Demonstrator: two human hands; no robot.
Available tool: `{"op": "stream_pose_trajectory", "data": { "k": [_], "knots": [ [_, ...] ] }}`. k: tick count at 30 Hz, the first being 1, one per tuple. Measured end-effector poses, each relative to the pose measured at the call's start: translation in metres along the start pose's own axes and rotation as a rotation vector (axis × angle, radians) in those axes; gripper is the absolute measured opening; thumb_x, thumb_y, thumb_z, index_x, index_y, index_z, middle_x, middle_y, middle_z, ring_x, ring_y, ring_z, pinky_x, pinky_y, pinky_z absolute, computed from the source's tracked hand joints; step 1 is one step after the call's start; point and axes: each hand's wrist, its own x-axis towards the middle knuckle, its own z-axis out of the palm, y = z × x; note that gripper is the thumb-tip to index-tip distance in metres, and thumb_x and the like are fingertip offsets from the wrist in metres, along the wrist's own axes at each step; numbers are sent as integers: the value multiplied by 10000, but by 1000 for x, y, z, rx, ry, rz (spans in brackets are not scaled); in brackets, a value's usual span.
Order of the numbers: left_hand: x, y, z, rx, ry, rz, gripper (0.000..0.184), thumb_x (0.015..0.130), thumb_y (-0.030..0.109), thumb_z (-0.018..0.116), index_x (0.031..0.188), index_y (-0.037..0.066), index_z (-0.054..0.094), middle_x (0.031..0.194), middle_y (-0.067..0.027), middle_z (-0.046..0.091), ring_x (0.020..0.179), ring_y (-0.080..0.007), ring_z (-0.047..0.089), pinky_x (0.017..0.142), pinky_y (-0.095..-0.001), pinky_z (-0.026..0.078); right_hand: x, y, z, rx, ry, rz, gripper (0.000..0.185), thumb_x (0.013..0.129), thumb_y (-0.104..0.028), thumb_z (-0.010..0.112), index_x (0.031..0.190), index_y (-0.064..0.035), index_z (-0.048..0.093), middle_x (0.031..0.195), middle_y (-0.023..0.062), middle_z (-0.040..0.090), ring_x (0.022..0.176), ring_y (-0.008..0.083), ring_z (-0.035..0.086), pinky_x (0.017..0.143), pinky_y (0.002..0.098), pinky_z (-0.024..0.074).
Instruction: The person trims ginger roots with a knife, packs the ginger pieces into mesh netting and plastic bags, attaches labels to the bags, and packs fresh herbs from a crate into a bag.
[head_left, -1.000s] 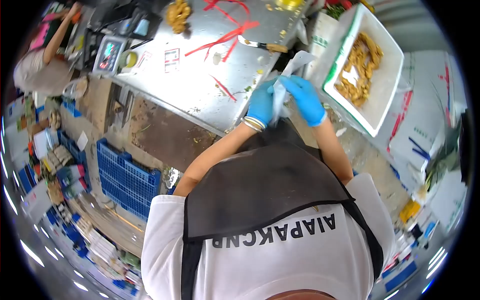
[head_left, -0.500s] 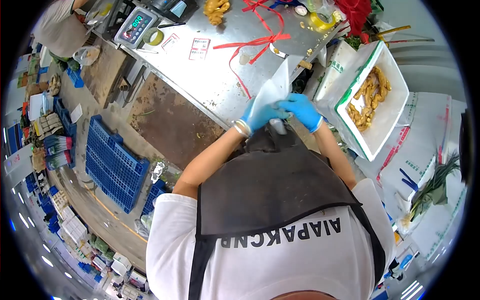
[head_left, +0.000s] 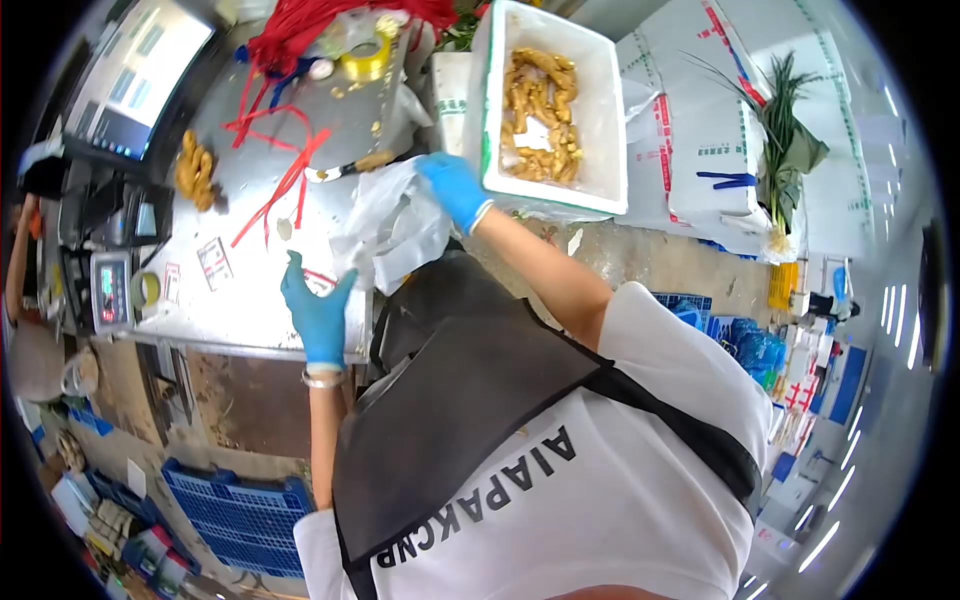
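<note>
My right hand [head_left: 455, 190], in a blue glove, grips the edge of a thin clear plastic bag [head_left: 392, 228]. The bag hangs crumpled and partly opened over the table's near edge. My left hand [head_left: 320, 308], also gloved, is apart from the bag with thumb and fingers spread and nothing in them. A printed label [head_left: 214, 263] lies on the metal table [head_left: 190, 320] to its left. Red ribbon [head_left: 290, 180] and a wooden-handled knife [head_left: 358, 165] rest behind the hands. One piece of ginger [head_left: 195, 172] sits farther left.
A white foam box [head_left: 612, 120] with ginger [head_left: 540, 112] in it stands right of the table. At the left are a scale [head_left: 110, 290], a tape roll [head_left: 147, 289] and a monitor [head_left: 140, 75]. Yellow tape [head_left: 366, 62] and red netting [head_left: 290, 35] lie at the back.
My hands, together at the bag before, are now apart. The left has let go and moved left, opening. The right carries the spread bag. My view has turned right.
</note>
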Motion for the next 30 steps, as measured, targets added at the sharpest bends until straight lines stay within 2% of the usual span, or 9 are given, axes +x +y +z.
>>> {"op": "stream_pose_trajectory", "data": {
  "k": [1,3,4,9,12,17,22,26,30],
  "knots": [
    [0,40,-3,43,51,232,945,645,259,867,1389,-37,365,1404,-232,398,1291,-372,390,1066,-429,335,14,20,-2,-357,-77,-403,269,878,-257,583,867,0,660,740,100,660,656,172,573,652,348,486],
    [10,91,13,124,96,337,973,612,206,874,1405,-23,357,1414,-238,393,1314,-386,371,1068,-436,334,-20,-49,12,-35,-271,-1,227,893,-220,616,911,-5,684,784,51,657,725,107,560,700,299,488],
    [20,100,27,180,75,305,916,646,128,831,1416,-12,353,1408,-238,406,1315,-402,373,1069,-440,334,-16,-40,16,-88,-446,-315,230,880,-226,632,875,-2,682,745,29,635,709,90,533,679,293,473],
    [51,83,65,46,-44,86,530,796,-65,492,1321,7,503,1189,-154,600,1093,-211,570,961,-312,447,1,-100,-68,-29,-779,-8,237,857,-225,662,759,-15,612,662,-36,490,670,55,431,601,243,388],
    [60,124,67,-281,-690,-309,508,799,27,567,1304,8,514,967,-79,647,765,-131,597,667,-235,473,67,-62,-155,-174,-903,84,192,872,-235,655,828,-48,663,737,-13,554,694,60,487,624,230,419],
    [71,162,106,-340,-416,-602,323,863,180,626,1141,14,620,817,1,633,597,-62,500,530,-197,382,199,58,-296,-749,366,141,583,772,-432,706,1137,11,600,1183,177,604,1015,334,616,860,395,504],
    [79,168,126,-390,-236,-638,359,894,226,624,1189,23,603,961,-14,627,716,-84,523,645,-227,425,271,124,-353,-945,565,339,780,762,-464,718,1273,70,469,1189,185,609,1016,303,641,836,377,528],
    [91,186,132,-511,-252,-677,395,915,215,617,1247,10,556,1030,-34,636,838,-94,560,725,-235,453,301,149,-364,-1433,230,423,440,872,-306,644,1166,13,574,1195,188,616,1010,323,646,893,391,517],
    [101,172,131,-506,-141,-660,383,940,224,580,1262,20,552,1070,-33,638,884,-99,570,774,-237,454,225,93,-385,177,180,449,395,934,-278,570,1214,0,545,1139,166,631,957,278,658,819,378,544]
  ]
}}
